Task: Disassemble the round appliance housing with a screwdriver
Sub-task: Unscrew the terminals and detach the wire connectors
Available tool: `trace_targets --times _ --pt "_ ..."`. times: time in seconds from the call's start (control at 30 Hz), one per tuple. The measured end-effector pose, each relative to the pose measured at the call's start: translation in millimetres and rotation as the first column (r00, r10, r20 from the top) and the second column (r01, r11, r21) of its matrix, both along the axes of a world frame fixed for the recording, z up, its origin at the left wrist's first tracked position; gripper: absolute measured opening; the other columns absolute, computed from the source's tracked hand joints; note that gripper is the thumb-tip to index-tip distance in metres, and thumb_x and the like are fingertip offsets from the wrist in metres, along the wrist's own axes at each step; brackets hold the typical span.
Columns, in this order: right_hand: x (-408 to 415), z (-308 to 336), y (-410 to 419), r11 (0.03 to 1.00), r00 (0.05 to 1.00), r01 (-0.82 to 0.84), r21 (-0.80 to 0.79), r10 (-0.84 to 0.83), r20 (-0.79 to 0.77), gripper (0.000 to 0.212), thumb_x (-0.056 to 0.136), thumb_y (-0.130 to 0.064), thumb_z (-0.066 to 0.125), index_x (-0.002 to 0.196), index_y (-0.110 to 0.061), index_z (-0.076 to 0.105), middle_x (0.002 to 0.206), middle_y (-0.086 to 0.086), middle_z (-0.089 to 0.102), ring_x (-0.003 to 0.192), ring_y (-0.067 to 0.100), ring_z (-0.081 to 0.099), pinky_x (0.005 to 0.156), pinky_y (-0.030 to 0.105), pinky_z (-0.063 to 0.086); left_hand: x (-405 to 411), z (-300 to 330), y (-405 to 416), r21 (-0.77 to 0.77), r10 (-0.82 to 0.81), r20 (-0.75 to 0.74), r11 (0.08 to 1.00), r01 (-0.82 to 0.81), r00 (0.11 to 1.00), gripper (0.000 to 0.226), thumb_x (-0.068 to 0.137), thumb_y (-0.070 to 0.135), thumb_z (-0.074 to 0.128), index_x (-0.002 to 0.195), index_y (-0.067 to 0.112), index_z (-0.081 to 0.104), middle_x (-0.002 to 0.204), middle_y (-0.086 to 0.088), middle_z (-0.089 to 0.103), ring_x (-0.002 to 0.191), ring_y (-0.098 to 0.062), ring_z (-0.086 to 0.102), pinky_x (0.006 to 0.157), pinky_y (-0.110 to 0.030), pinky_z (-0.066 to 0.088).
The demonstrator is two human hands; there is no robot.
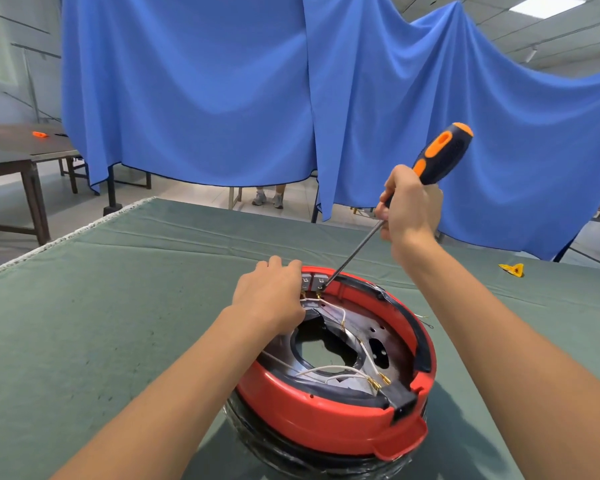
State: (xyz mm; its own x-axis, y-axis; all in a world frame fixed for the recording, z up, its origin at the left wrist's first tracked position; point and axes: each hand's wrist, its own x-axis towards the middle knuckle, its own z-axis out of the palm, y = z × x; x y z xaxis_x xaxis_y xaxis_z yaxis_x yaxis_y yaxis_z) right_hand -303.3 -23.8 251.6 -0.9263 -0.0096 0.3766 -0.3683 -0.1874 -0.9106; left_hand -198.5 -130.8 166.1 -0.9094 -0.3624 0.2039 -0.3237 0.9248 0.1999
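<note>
head: right hand (409,206) grips tilted screwdriver (440,157); left hand (271,292) holds housing (326,417).

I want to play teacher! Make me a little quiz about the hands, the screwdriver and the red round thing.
1. True or false: the right hand holds the screwdriver by its orange and black handle.
2. Where does the screwdriver tip touch? A) the white wires B) the grey terminal block at the far rim C) the green cloth
3. Fill in: the left hand rests on the far rim of the red ____.

Key: 1 true. 2 B. 3 housing.
</note>
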Motion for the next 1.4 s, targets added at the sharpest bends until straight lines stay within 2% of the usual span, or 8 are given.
trace_targets --times 0.17,0.33,0.4,0.57,0.7,0.97,1.1,1.4 --pt "-3.5 -3.4 9.1 0.995 0.991 0.064 -0.072 -0.055 0.121 0.018 0.069 -0.014 0.049 0.055 -0.017 0.038 0.043 -0.005 0.039 0.034 0.013 0.032 0.041 0.013 0.020 0.9 0.9 1.0 0.000 -0.002 0.001 1.000 0.002 1.000 0.050 0.086 0.023 0.056 0.132 0.019 0.037 0.126 -0.010 0.044 0.118 -0.028 0.042 0.080 -0.034 0.036" --pt "25.9 -41.7 26.9 0.943 0.997 0.051 -0.329 -0.070 -0.045 0.024 0.062 -0.016 0.049 0.039 -0.018 0.040 0.035 -0.002 0.034 0.030 0.015 0.027 0.039 0.013 0.019 -0.1 0.5 1.3 -0.007 0.009 0.006 1.000 -0.009 1.000 0.050 0.086 0.024 0.056 0.132 0.018 0.037 0.127 -0.010 0.043 0.120 -0.029 0.041 0.084 -0.036 0.038" --pt "38.4 -55.9 36.4 0.930 0.994 0.005 -0.368 -0.046 -0.102 0.029 0.063 -0.013 0.047 0.036 -0.017 0.040 0.034 -0.001 0.035 0.031 0.015 0.025 0.040 0.013 0.020 -0.5 0.4 1.7 -0.006 0.006 0.003 1.000 -0.006 1.000 0.049 0.086 0.024 0.056 0.132 0.017 0.037 0.127 -0.010 0.044 0.119 -0.029 0.042 0.083 -0.036 0.037" --pt "46.7 -60.0 41.6 0.960 0.981 -0.042 -0.276 -0.013 -0.195 0.030 0.068 -0.007 0.046 0.039 -0.017 0.042 0.037 0.002 0.038 0.034 0.019 0.029 0.040 0.016 0.024 -1.7 0.4 1.7 0.004 -0.001 -0.006 1.000 0.001 1.000 0.046 0.086 0.022 0.055 0.129 0.018 0.039 0.125 -0.010 0.044 0.118 -0.029 0.042 0.078 -0.034 0.034" --pt "48.1 -65.0 48.5 0.977 0.975 -0.056 -0.207 0.009 -0.222 0.022 0.067 -0.008 0.046 0.047 -0.010 0.039 0.040 0.006 0.039 0.035 0.020 0.029 0.039 0.018 0.026 -1.1 0.5 2.4 0.002 0.000 -0.005 1.000 0.000 1.000 0.045 0.085 0.021 0.055 0.128 0.018 0.040 0.124 -0.010 0.045 0.117 -0.029 0.043 0.076 -0.034 0.032" --pt "29.5 -40.6 35.4 0.967 0.998 -0.050 -0.251 0.041 -0.038 0.023 0.060 -0.016 0.047 0.039 -0.018 0.038 0.036 0.002 0.031 0.032 0.015 0.020 0.042 0.011 0.019 0.9 0.8 2.1 -0.004 -0.011 0.001 1.000 0.011 1.000 0.046 0.085 0.022 0.056 0.128 0.019 0.040 0.123 -0.010 0.045 0.117 -0.029 0.043 0.075 -0.033 0.031" --pt "6.2 -20.9 26.5 0.981 0.997 0.007 -0.194 0.009 0.080 0.034 0.065 -0.013 0.047 0.035 -0.020 0.034 0.036 -0.003 0.029 0.033 0.014 0.022 0.043 0.012 0.018 1.0 0.9 2.0 -0.001 -0.017 0.002 1.000 0.017 1.000 0.045 0.085 0.022 0.056 0.127 0.019 0.040 0.123 -0.010 0.045 0.116 -0.029 0.044 0.075 -0.033 0.031" --pt "-29.4 -6.7 13.1 0.994 0.966 0.074 -0.077 -0.052 0.255 0.011 0.067 -0.010 0.045 0.060 -0.013 0.037 0.043 -0.005 0.040 0.031 0.010 0.031 0.041 0.011 0.020 1.3 1.3 1.8 -0.001 -0.018 -0.003 1.000 0.018 1.000 0.046 0.085 0.024 0.057 0.128 0.019 0.040 0.123 -0.010 0.044 0.116 -0.029 0.044 0.075 -0.033 0.032"
